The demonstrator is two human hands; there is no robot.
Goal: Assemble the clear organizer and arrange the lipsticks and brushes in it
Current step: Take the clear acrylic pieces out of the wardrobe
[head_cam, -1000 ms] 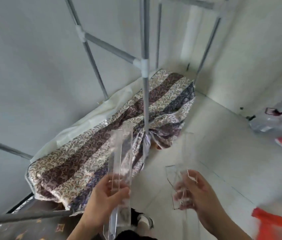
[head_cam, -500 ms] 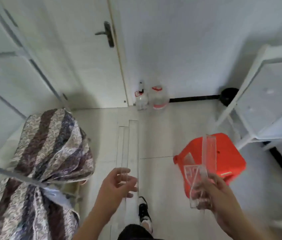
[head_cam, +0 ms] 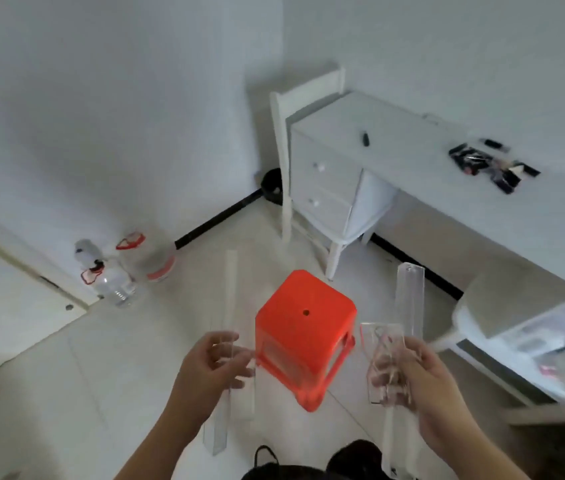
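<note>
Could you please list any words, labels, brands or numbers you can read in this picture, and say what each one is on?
None can be read.
Bottles by the wall: red labels, no letters visible.
Dark cosmetics on the desk: any print is too small and blurred.
Clear panels in the left hand and right hand: no print visible.

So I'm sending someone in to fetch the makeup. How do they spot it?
Find the white desk against the wall, beside the white chair. On its top lies a dark pile of makeup, the only cluster there; a small black item lies alone nearer the chair.
</note>
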